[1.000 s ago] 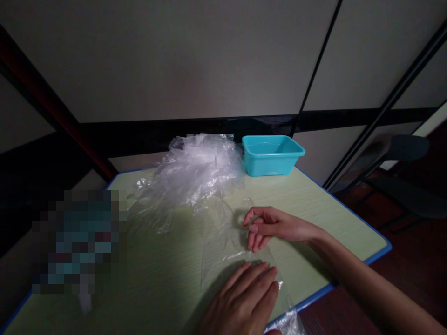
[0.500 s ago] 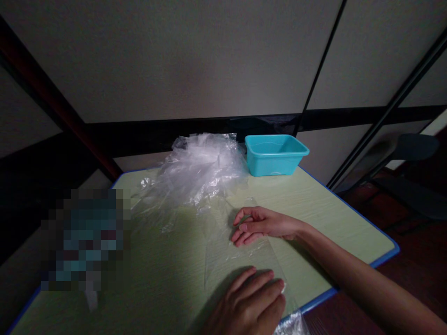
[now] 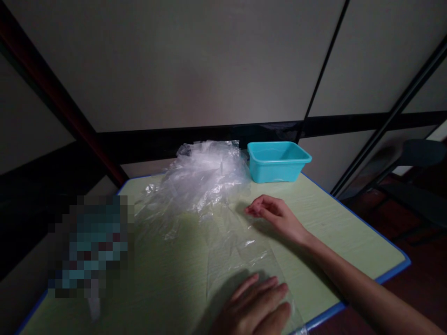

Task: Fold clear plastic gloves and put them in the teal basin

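Note:
A clear plastic bag (image 3: 240, 251) lies flat on the pale green table (image 3: 328, 223), running from the near edge towards the back. My left hand (image 3: 256, 309) rests flat on the bag's near end, fingers stretched out. My right hand (image 3: 275, 216) lies at the bag's far right edge, its fingertips curled down and touching the plastic film. A loose heap of clear plastic bags (image 3: 202, 179) sits behind the flat bag at the back of the table.
A turquoise plastic tub (image 3: 277, 161) stands at the back right of the table, next to the heap. A blurred, pixelated patch (image 3: 91, 246) covers the table's left side. A dark chair (image 3: 415, 181) stands on the floor to the right. A wall rises behind the table.
My right hand has slid away from me along the bag, from its middle to its far right edge. My left hand has stayed flat on the near end.

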Demonstrator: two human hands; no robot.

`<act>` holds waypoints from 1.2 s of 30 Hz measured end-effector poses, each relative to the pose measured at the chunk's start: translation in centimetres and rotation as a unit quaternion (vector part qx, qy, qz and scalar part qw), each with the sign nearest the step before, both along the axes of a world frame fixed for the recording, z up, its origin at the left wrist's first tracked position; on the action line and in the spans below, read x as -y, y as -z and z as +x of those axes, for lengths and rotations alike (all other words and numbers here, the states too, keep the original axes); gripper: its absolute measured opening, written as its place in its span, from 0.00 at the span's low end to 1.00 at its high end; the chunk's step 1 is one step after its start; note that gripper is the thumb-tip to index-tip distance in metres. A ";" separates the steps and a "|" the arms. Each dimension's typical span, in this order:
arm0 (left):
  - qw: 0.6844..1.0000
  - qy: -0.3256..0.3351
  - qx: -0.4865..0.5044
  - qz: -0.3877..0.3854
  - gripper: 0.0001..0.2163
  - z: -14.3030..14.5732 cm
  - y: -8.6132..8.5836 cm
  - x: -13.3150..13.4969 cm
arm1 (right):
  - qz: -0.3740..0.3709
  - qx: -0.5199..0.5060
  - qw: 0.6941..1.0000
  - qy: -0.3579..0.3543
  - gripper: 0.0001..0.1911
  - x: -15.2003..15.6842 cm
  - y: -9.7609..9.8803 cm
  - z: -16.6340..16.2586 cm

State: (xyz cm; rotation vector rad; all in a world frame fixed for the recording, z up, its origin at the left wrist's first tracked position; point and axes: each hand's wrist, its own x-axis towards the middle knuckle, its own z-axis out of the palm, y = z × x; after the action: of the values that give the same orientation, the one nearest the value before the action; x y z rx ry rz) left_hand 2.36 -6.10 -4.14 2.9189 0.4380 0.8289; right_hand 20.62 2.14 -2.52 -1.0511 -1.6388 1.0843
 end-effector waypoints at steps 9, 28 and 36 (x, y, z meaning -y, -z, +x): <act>0.998 -0.050 -0.047 0.007 0.12 0.3 0.5 0.3 | 0.210 0.294 0.916 -0.176 0.17 0.9 -0.1 -0.4; 0.990 -0.108 0.054 0.071 0.13 1.3 4.0 0.6 | 0.223 0.343 0.902 -0.140 0.18 -3.4 0.9 -0.4; 0.989 -0.119 0.066 0.054 0.14 1.3 3.8 0.7 | 0.251 0.314 0.865 -0.302 0.24 -2.2 -0.6 -2.9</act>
State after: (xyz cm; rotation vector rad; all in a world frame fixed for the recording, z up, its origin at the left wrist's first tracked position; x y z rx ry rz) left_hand 3.67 -6.84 -7.91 2.9213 0.7628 1.1013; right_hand 17.77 4.37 -1.94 -0.5552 -2.7205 0.6090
